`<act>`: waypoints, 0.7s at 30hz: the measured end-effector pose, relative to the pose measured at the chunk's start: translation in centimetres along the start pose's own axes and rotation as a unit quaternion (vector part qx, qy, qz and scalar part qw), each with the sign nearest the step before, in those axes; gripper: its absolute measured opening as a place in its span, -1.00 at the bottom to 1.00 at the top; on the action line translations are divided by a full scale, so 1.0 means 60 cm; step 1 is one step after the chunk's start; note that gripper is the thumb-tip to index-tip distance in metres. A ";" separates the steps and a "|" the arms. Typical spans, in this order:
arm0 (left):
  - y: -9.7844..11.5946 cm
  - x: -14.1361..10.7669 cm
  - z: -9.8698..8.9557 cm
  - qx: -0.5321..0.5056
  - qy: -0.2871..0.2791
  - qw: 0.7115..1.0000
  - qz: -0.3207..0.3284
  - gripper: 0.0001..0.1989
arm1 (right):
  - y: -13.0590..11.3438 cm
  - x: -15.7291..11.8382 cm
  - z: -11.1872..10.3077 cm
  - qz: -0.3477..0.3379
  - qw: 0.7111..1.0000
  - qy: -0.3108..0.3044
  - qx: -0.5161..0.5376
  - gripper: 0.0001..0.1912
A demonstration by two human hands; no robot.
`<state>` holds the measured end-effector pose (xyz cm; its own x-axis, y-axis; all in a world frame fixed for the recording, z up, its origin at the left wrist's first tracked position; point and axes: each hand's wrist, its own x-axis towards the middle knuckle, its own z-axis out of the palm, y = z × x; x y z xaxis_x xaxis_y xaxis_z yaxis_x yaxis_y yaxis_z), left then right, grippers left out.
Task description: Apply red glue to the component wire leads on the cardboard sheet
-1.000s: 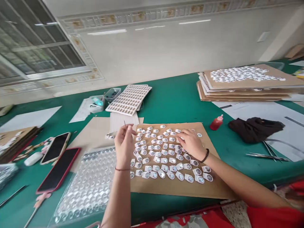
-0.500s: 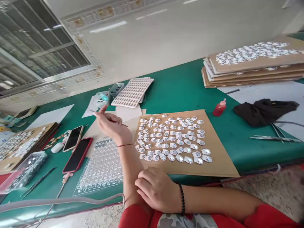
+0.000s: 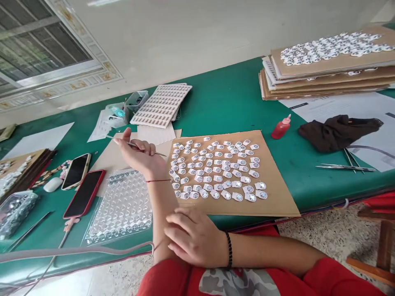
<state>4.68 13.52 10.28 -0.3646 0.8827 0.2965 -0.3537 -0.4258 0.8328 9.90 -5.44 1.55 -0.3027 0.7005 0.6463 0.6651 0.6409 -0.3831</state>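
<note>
My left hand point(image 3: 137, 158), a red string at its wrist, is raised palm-up, its fingers curled round a slim pointed metal tool point(image 3: 160, 154). The tool's two ends stick out on either side. My right hand point(image 3: 196, 238), with a black bead bracelet, lies across my left forearm; its fingers are loosely bent and slightly apart, with no object in them. Just right of my left hand, a brown cardboard sheet point(image 3: 277, 201) bears rows of small white tabs point(image 3: 217, 179) with shiny round faces. Below my left hand is a clear blister tray point(image 3: 120, 205).
At the back stand pale slotted boards point(image 3: 160, 105) and a small plastic box point(image 3: 135, 100). Two phones, the red-cased one point(image 3: 84, 194) nearer, lie left. To the right are a red bottle point(image 3: 280, 127), dark cloth point(image 3: 336, 133), metal tweezers point(image 3: 345, 167) and stacked cardboard point(image 3: 317, 84).
The view has shifted slightly, so the table's things sit further left and higher. My left hand still holds the metal tool, and my right hand stays on my left forearm.
</note>
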 end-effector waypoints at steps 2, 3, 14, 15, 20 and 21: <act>-0.006 -0.001 0.001 -0.007 -0.003 1.000 0.000 -0.64 | 0.001 0.007 -0.001 0.005 1.000 -0.006 -0.016 -0.63; -0.007 -0.002 0.001 -0.011 -0.005 1.000 -0.002 -0.65 | 0.001 0.008 0.001 0.002 1.000 -0.012 -0.021 -0.64; -0.014 -0.003 0.005 -0.046 0.029 0.998 -0.013 -0.65 | 0.009 0.028 -0.003 0.022 0.999 -0.007 -0.043 -0.65; -0.013 -0.004 0.007 -0.053 0.036 0.998 -0.016 -0.66 | 0.008 0.027 0.000 0.018 0.999 -0.006 -0.045 -0.68; -0.004 -0.012 0.014 -0.096 0.050 0.994 -0.023 -0.68 | 0.006 0.015 0.019 -0.023 0.999 0.008 -0.043 -0.83; -0.003 -0.014 0.015 -0.104 0.051 0.993 -0.020 -0.68 | 0.005 0.018 0.019 -0.018 0.999 0.018 -0.047 -0.84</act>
<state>5.81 13.06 10.28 -0.4277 0.8799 0.2070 -0.5368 -0.4315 0.7250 9.00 -4.13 1.35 -0.3037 0.6654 0.6819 0.7159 0.6317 -0.2976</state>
